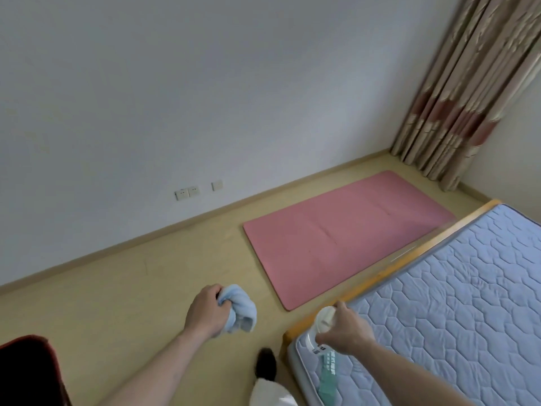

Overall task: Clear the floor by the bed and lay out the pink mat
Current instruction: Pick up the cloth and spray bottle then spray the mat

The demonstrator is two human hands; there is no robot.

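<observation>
The pink mat (342, 235) lies flat and unrolled on the tan floor (123, 288), between the wall and the bed's wooden side rail (389, 268). My left hand (206, 312) is closed around a bunched light blue cloth (238, 307), held above the floor near the mat's close end. My right hand (347, 326) grips a clear bottle with a white cap (323, 317); its green-labelled body (328, 373) hangs over the mattress corner.
A bare quilted blue mattress (456, 303) fills the right side. Patterned curtains (468, 92) hang in the far corner. Wall sockets (187, 192) sit low on the white wall. A dark red object (29, 370) is at the bottom left. My foot in a dark shoe (265, 363) stands by the bed corner.
</observation>
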